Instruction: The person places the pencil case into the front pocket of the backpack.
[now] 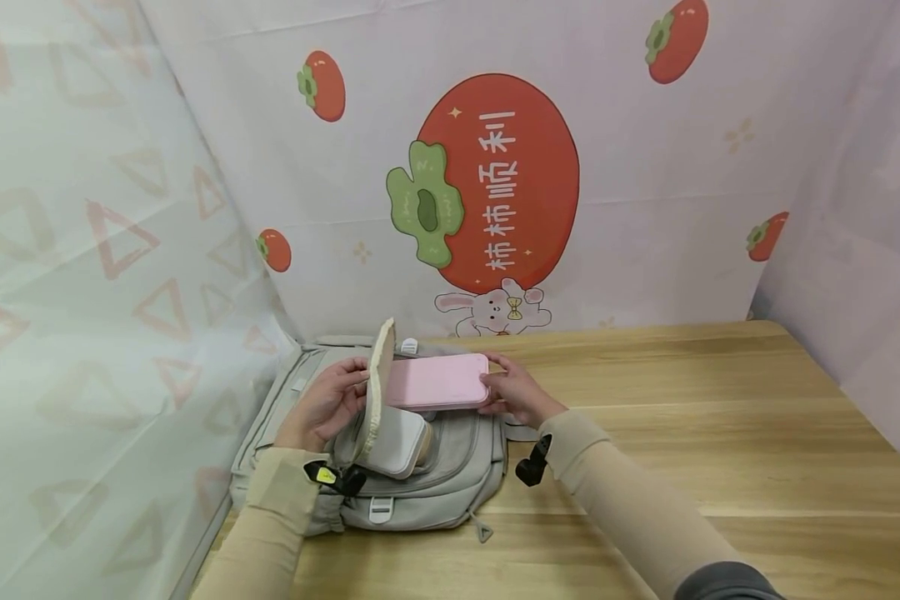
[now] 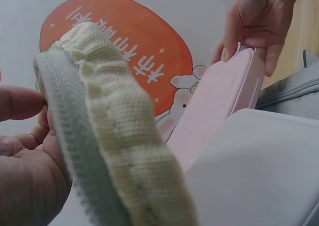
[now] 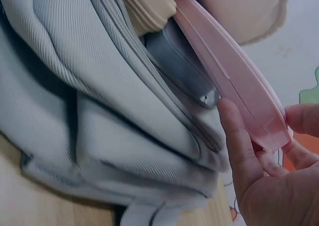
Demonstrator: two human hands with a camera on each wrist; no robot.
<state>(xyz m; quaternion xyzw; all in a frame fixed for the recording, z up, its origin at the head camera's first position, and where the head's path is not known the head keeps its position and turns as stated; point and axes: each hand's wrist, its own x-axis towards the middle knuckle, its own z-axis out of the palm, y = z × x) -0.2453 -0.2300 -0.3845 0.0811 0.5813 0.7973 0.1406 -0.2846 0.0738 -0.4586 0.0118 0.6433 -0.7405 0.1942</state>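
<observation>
A grey backpack (image 1: 450,504) lies on the table with its front pocket unzipped. My left hand (image 1: 333,402) pinches the edge of the raised pocket flap (image 1: 377,387), which has a zipper strip (image 2: 75,121) and ruffled cream trim (image 2: 124,121). With thumb on one face and fingers on the other, my right hand (image 1: 519,392) grips the right end of a flat pink case (image 1: 438,379) with rounded corners. The case's left end is hidden behind the flap. A white, rounded case (image 1: 396,446) sticks out of the pocket, nearer me.
Inside the pocket, the right wrist view shows a dark grey-blue object (image 3: 182,64) and a beige ridged object (image 3: 147,9). A triangular zipper pull (image 1: 483,531) hangs at the bag's near side. The wooden table (image 1: 682,417) extends right; a printed cloth (image 1: 615,275) stands behind.
</observation>
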